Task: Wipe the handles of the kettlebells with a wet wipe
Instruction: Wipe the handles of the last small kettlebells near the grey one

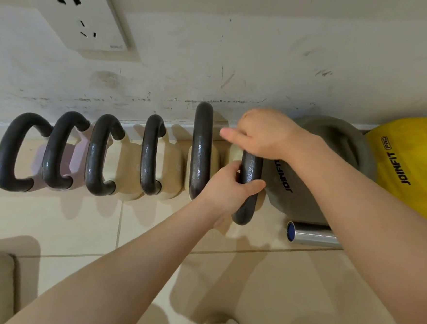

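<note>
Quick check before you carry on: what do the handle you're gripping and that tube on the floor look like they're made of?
The handle under the left hand looks like dark cast metal, slightly pebbled with a dull sheen. The tube looks like polished steel, given its bright mirror-like streaks; the blue end cap is probably plastic.

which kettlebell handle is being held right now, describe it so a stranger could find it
Follow the row of kettlebells along the scuffed wall rightward from the socket. It is the sixth dark handle, just left of the grey JOINFIT kettlebell. Unlike its neighbours, both hands grip it: left hand low, right hand on top.
</note>
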